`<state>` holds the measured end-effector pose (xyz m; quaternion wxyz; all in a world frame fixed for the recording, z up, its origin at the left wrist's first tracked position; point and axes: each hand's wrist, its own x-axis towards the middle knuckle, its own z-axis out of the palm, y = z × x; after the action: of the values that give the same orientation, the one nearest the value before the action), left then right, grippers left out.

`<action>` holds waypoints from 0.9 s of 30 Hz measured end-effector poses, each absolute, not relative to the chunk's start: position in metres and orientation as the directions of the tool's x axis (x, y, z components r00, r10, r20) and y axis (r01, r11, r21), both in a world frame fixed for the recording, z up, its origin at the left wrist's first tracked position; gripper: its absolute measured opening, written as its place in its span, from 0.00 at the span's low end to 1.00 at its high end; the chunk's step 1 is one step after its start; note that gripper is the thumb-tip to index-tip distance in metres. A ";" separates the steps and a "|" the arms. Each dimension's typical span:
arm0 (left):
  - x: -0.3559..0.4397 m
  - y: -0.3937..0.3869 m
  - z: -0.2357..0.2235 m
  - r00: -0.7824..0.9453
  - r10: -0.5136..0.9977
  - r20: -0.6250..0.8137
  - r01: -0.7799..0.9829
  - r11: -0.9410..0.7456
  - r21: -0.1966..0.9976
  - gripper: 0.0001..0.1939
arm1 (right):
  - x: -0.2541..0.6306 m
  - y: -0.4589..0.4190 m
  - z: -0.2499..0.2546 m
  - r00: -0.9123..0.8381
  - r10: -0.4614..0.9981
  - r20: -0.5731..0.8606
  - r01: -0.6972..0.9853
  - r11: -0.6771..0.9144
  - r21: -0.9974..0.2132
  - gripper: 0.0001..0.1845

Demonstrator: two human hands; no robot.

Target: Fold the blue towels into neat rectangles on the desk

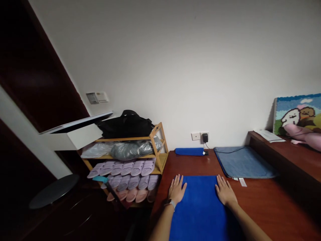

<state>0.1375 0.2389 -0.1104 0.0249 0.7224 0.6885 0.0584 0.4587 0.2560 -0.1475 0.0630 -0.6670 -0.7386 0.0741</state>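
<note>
— Royal blue, that cloth (198,204), and the tabletop (271,204) glows reddish brown!
— Greyish blue on the second cloth (243,162)! Lilac slippers (136,168), black bag (126,125), a picture (302,117) splashed blue, green, white, brown!

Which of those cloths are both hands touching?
The bright blue cloth, spread flat: left hand and right hand rest at its far corners. The narrow blue cloth by the wall and the grey-blue cloth lie untouched.

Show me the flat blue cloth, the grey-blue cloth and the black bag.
Flat blue cloth (200,207): head view, middle of its visible surface.
Grey-blue cloth (244,163): head view, middle of its top.
Black bag (127,126): head view, side below handle.
</note>
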 end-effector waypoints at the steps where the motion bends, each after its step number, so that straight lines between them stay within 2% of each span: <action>1: 0.135 0.240 -0.112 0.047 0.997 0.057 0.992 -0.054 0.117 0.36 | 0.459 0.256 -0.148 -0.101 0.995 -0.006 0.977 0.098 -0.192 0.38; 9: 0.135 0.243 -0.124 0.045 0.993 0.105 0.993 -0.055 0.102 0.35 | 0.454 0.251 -0.142 -0.076 0.996 -0.045 0.987 0.069 -0.145 0.38; 20: 0.131 0.253 -0.118 0.055 0.995 0.082 0.995 -0.062 0.085 0.35 | 0.456 0.211 -0.134 -0.031 0.996 -0.081 0.980 0.014 -0.196 0.38; 24: 0.172 0.250 -0.106 0.102 0.983 0.155 0.990 -0.115 0.081 0.34 | 0.453 0.213 -0.131 -0.020 0.997 -0.077 0.979 0.004 -0.202 0.38; 27: 0.238 0.230 -0.108 0.241 0.947 0.213 0.943 -0.280 0.177 0.34 | 0.454 0.212 -0.131 -0.031 0.997 -0.068 0.977 0.016 -0.212 0.38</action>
<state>0.2384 0.2300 -0.1075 0.0061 0.7877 0.6000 0.1398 0.4540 0.2121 -0.1314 0.0502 -0.6943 -0.7109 0.1003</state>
